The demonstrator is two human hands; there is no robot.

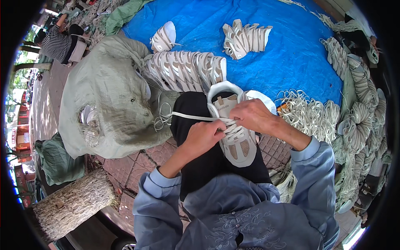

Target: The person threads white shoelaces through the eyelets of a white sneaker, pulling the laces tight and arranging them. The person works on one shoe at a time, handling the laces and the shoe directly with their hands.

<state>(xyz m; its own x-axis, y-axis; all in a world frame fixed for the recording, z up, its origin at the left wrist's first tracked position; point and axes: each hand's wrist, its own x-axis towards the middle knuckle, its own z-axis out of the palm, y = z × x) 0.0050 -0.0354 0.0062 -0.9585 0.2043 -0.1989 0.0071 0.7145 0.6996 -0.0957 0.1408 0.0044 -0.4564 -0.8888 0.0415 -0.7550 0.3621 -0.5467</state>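
Note:
A white and beige shoe upper lies across my lap, toe toward me and tongue facing up. White lace criss-crosses its eyelets, and a long free stretch runs out to the left over my black-clad knee. On the left side of the lacing, my left hand is closed, thumb and finger pinched at the lace. My right hand bends over the right eyelet row, its fingers pinched on the lace close to the tongue. The fingertips of both hands partly cover the eyelets.
Nested shoe uppers lie in a row beyond my knees, with smaller groups on a blue tarp. White laces heap at right near bundled uppers. Left are a large sack, a tree trunk and another person.

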